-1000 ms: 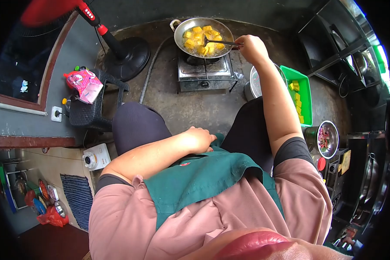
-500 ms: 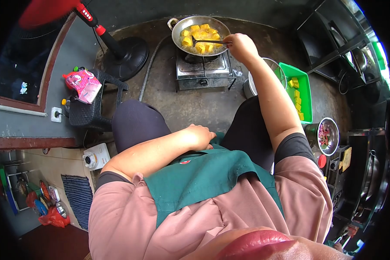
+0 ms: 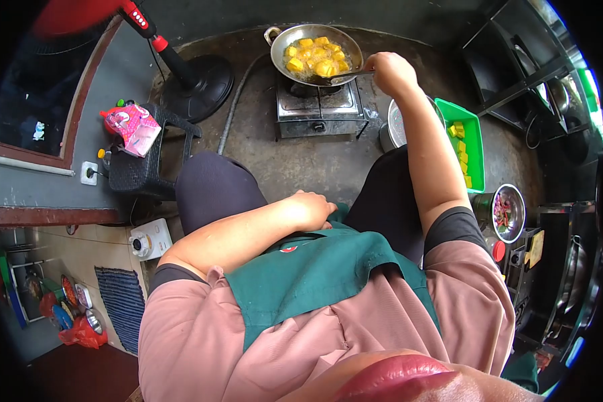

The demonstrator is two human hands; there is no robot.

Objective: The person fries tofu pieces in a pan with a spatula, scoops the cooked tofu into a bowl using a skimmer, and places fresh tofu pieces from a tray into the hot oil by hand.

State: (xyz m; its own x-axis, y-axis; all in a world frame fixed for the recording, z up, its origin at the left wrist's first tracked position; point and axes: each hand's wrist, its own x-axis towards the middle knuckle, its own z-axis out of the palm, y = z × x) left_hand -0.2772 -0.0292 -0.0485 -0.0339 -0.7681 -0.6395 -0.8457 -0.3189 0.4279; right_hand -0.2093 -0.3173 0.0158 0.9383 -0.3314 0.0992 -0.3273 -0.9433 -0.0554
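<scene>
While the pink package (image 3: pixel 137 127) sits on the black stool (image 3: pixel 137 175) at the left of the frame, the left hand (image 3: pixel 311 210) rests near the centre on the green apron (image 3: pixel 315 268), fingers loosely bent; its palm is hidden, so I cannot tell whether it has hold of anything. At upper centre the wok (image 3: pixel 283 41) stands on the stove (image 3: pixel 318 127); yellow pieces (image 3: pixel 325 68) lie in its bubbling oil, golden on top – partway fried, I would judge. The spatula (image 3: pixel 352 74) reaches in from the right, its blade low at the near wall, just beside the pieces; the right hand (image 3: pixel 393 72), upper right of centre, is closed around its handle. Further right, beyond the metal pot (image 3: pixel 390 137), the green tray (image 3: pixel 477 144) holds more yellow cubes (image 3: pixel 462 157) – apparently uncooked, so frying seems only partly done; below, at right, is a steel bowl (image 3: pixel 515 209) of reddish pieces.
</scene>
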